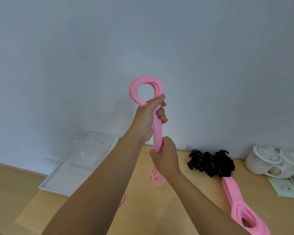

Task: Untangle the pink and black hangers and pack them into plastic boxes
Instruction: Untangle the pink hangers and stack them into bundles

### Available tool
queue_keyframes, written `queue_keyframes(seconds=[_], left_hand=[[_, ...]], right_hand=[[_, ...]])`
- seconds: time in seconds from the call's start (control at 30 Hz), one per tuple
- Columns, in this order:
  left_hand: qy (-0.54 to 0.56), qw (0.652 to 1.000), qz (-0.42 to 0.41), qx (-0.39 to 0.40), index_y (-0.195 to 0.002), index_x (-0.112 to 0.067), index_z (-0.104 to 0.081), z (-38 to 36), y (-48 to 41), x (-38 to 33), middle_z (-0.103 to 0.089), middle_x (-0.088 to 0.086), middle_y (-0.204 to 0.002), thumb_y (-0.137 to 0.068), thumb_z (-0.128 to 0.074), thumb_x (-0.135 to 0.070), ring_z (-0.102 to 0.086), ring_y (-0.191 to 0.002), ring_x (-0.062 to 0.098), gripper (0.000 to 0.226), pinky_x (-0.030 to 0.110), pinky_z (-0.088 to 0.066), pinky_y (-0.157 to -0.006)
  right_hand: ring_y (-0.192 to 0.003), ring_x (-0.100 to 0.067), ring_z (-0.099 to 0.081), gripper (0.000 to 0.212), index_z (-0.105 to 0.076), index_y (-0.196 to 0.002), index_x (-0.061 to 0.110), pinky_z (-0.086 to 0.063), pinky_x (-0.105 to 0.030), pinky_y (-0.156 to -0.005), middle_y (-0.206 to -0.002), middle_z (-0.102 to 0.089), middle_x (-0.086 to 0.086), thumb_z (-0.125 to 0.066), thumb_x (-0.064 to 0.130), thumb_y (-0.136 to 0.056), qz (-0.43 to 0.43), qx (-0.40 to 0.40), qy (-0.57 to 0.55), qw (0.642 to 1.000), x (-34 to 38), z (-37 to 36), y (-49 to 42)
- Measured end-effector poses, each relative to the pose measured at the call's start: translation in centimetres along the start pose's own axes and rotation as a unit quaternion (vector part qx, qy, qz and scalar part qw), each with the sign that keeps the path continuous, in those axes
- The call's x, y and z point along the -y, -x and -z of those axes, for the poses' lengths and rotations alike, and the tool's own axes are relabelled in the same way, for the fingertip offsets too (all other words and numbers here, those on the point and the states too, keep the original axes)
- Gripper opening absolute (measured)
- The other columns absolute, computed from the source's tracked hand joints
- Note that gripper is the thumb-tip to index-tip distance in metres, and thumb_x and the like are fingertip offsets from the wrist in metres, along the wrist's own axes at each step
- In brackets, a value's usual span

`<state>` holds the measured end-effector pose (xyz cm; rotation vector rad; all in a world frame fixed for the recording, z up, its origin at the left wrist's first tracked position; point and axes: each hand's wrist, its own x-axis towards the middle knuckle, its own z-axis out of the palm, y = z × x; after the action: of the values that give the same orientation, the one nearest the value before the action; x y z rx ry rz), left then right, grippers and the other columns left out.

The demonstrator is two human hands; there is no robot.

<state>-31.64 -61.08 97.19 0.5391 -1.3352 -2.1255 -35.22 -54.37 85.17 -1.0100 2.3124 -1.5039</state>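
hold: left hand, right hand gripped pink hangers | risk: slack grip could drop stack onto desk

Both arms raised; left hand curls round the pink hangers, right hand grips them just below.

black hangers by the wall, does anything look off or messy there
Yes. The black hangers lie in a tangled heap on the table near the wall, hooks poking out in different directions. The pink hangers gripped by the left hand and right hand are stacked flush by contrast.
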Motion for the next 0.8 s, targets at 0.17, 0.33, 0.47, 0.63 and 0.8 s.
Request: queue_keyframes(seconds=[0.17,0.33,0.47,0.63,0.8], left_hand=[[0.015,1.0,0.015,0.001,-0.07,-0.014,-0.052,0.4,-0.1,0.6,-0.041,-0.005,-0.045,-0.091,-0.057,-0.028,-0.041,-0.042,0.01,0.026,0.021,-0.044,-0.051],[-0.005,1.0,-0.004,0.014,-0.076,-0.008,-0.058,1.7,-0.1,1.1,-0.062,0.001,-0.059,-0.093,-0.055,-0.021,-0.06,-0.055,0.014,0.022,0.028,-0.051,-0.069],[0.006,1.0,0.016,-0.014,-0.077,-0.011,-0.054,3.6,0.6,1.7,-0.041,-0.006,-0.046,-0.095,-0.051,-0.025,-0.04,-0.042,0.008,0.022,0.022,-0.047,-0.053],[0.018,0.997,0.061,-0.052,-0.073,-0.013,-0.05,8.0,2.2,2.6,-0.024,-0.009,-0.045,-0.094,-0.052,-0.027,-0.023,-0.038,0.006,0.025,0.017,-0.027,-0.04],[0.021,0.99,0.069,-0.124,-0.071,-0.012,-0.048,13.4,4.9,4.1,-0.023,-0.009,-0.044,-0.093,-0.05,-0.022,-0.022,-0.037,0.006,0.025,0.016,-0.024,-0.04]], right_hand=[[-0.056,-0.014,-0.031,0.022,-0.037,-0.082,0.02,-0.031,-0.02,-0.05,-0.069,-0.036,0.0,-0.058,0.012,-0.085,0.006,0.048,-0.109,0.993,1.5,0.1,-0.3],[-0.05,-0.011,-0.027,0.032,-0.033,-0.068,0.019,-0.028,-0.021,-0.048,-0.06,-0.032,0.004,-0.053,0.019,-0.092,0.002,0.058,-0.08,0.995,0.7,0.0,-0.8],[-0.051,-0.012,-0.031,0.032,-0.036,-0.068,0.02,-0.028,-0.02,-0.048,-0.059,-0.035,0.005,-0.059,0.024,-0.089,0.005,0.139,-0.041,0.989,0.8,-0.5,0.1],[-0.056,-0.008,-0.034,0.03,-0.041,-0.071,0.024,-0.029,-0.016,-0.051,-0.064,-0.037,0.009,-0.069,0.031,-0.08,-0.014,0.294,-0.034,0.955,0.8,-2.5,1.9],[-0.07,-0.009,-0.046,0.014,-0.056,-0.087,0.017,-0.039,-0.023,-0.065,-0.079,-0.053,0.004,-0.059,0.027,-0.077,-0.043,0.383,-0.066,0.92,-0.6,-6.0,3.3]])
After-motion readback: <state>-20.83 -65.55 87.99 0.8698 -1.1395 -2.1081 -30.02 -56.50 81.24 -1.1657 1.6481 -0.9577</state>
